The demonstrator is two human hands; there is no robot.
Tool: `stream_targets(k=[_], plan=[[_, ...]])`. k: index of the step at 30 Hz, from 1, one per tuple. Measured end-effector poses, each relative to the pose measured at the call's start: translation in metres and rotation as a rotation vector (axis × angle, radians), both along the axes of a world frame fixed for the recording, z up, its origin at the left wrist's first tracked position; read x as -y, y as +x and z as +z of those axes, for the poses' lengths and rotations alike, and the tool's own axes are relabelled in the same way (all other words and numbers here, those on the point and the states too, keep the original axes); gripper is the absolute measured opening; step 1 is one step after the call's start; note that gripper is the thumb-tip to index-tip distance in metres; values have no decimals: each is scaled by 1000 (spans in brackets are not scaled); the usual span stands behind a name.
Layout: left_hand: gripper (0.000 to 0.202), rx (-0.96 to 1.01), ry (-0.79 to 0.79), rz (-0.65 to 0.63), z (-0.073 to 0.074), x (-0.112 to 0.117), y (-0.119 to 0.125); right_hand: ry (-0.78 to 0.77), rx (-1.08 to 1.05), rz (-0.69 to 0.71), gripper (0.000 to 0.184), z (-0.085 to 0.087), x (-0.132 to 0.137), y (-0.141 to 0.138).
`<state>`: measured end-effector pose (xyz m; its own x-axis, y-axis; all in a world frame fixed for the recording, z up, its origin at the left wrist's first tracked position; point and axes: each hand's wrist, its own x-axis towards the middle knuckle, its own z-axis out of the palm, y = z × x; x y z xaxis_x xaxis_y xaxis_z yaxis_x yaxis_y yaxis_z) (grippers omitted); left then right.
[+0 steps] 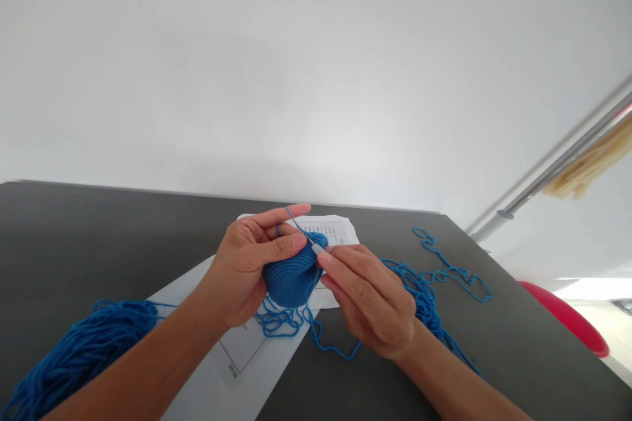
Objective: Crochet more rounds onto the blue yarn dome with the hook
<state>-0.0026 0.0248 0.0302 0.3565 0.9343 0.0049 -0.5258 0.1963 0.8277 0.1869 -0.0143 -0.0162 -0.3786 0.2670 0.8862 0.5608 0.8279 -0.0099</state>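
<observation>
A rounded piece of blue crochet work [292,281] is pinched at its upper edge by my left hand [251,256], thumb in front. The index finger of that hand stretches out, with a strand of blue yarn [295,220] running over it down to the work. My right hand [370,293] grips a crochet hook [316,248] by its pale grey handle. The hook's metal tip meets the top edge of the crochet piece beside my left thumb; the very tip is hidden.
A thick skein of blue yarn [93,348] lies at the left. Loose yarn [424,299] tangles at the right. Printed paper sheets [217,388] lie under my hands on the dark table [148,237]. A white wall rises behind; a red seat [563,316] stands at right.
</observation>
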Motion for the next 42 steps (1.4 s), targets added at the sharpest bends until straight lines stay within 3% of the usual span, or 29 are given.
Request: stream_targets(k=[14, 20, 24, 29, 33, 36, 38, 40, 42], plan=[[50, -239, 69, 109, -3, -13, -5, -60, 170, 75, 43, 18, -5, 27], [48, -475, 195, 104, -10, -20, -9, -144, 228, 106, 40, 25, -2, 34], [41, -582, 285, 74, -11, -24, -11, -209, 152, 174, 38, 30, -2, 38], [37, -608, 357, 28, -13, -26, -14, -427, -116, 244, 29, 30, -4, 39], [36, -605, 390, 42, -13, -25, -14, -898, -659, 454, 15, 18, -9, 30], [18, -663, 453, 124, -12, -22, -11, -1205, -1067, 586, 16, 7, -15, 15], [13, -709, 490, 177, -12, -19, -8, -1294, -1226, 648, 19, 2, -17, 3], [24, -720, 484, 203, -13, -16, -4, -1321, -1300, 667, 21, -1, -17, -8], [40, -689, 431, 214, -15, -11, 0, -1238, -1319, 661, 22, -4, -14, -19]])
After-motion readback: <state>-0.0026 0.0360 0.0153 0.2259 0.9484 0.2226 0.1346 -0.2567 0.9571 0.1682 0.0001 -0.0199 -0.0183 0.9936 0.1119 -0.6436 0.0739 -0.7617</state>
